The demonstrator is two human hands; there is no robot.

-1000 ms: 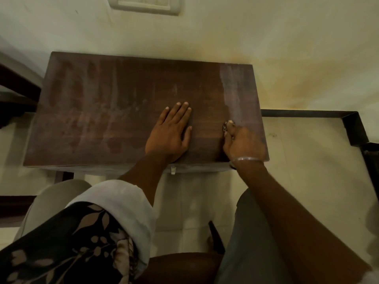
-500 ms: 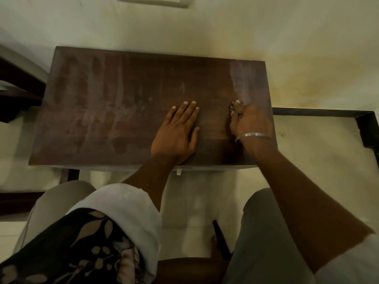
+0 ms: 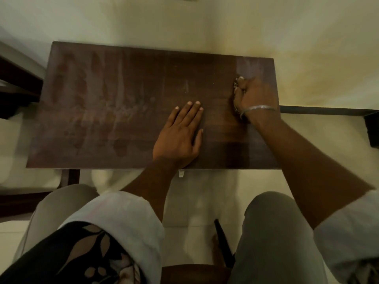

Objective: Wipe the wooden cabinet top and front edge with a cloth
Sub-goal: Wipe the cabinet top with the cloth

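Observation:
The dark wooden cabinet top [image 3: 123, 103] fills the middle of the view, streaked with pale dust on its left half and at its far right corner. My left hand [image 3: 180, 138] lies flat on the wood near the front edge, fingers together and holding nothing. My right hand [image 3: 254, 97] is closed on a small bunched cloth [image 3: 237, 83], pressed to the top near the right edge. Only a scrap of the cloth shows past my fingers. A silver bangle sits on that wrist.
A cream wall [image 3: 205, 23] stands right behind the cabinet. Dark furniture [image 3: 16, 89] is at the left. A dark frame [image 3: 328, 110] runs off to the right over pale floor tiles. My knees [image 3: 272, 232] are below the front edge, with a small metal tab [image 3: 181, 173] under it.
My right hand has slid the cloth away from me along the right side, from near the front edge toward the back. My left hand has stayed put.

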